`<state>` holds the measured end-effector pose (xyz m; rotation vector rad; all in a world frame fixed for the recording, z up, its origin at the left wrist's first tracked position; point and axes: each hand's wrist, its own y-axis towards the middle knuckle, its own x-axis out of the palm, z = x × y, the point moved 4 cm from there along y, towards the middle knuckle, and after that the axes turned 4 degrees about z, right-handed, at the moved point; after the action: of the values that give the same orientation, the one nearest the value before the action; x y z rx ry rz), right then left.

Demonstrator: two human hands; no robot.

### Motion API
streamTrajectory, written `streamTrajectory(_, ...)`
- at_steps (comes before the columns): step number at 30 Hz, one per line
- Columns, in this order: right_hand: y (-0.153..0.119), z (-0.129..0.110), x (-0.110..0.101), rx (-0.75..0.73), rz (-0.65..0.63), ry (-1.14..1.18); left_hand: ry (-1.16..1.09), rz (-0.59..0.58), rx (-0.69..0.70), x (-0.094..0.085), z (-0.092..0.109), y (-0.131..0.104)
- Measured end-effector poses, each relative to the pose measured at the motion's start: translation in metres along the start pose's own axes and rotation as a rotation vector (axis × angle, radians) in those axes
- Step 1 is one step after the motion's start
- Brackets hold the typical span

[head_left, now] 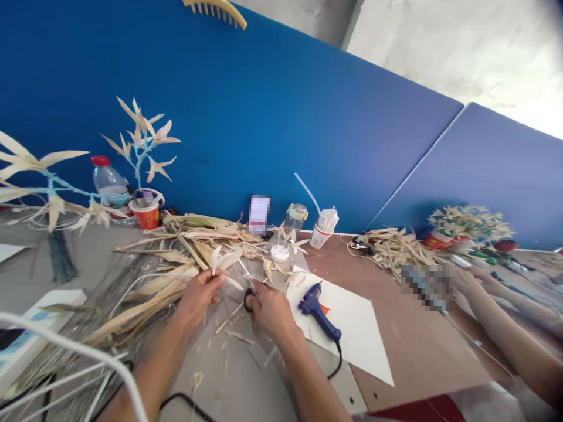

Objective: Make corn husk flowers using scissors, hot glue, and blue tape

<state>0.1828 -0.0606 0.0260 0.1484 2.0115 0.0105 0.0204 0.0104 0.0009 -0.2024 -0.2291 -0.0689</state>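
Note:
Between the fingertips of my left hand [200,296] is a pale flower of dried husk [222,259], its petals spreading upward and to the right. My right hand [272,310] grips a pair of scissors [245,269] by the black handles, the blades pointing up and left, close to the petals. Whether the blades touch the husk I cannot tell. Piles of dried corn husk [149,299] lie beside and behind my left hand. Right of my right hand, a blue glue gun [317,308] rests on a white sheet [365,334].
Husk-flower branches [141,138] stand in a red cup [147,214] by a plastic bottle [108,179]. A phone [259,214], a jar [297,215] and a paper cup [321,235] line the blue partition [264,117]. A power strip [39,328] lies left. Another person's arms [497,328] reach in at right.

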Motion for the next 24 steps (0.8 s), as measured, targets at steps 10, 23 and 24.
streamTrajectory(10,0.005,0.004,-0.012,-0.033,0.286,0.207,-0.063,-0.026,-0.036,0.001,-0.003,0.001)
streamTrajectory(23,0.013,-0.009,0.030,0.069,0.005,1.204,-0.278,-0.081,-0.155,0.009,-0.006,0.000)
streamTrajectory(24,0.014,-0.010,0.032,0.090,0.039,1.260,-0.277,-0.098,-0.162,0.012,-0.008,-0.002)
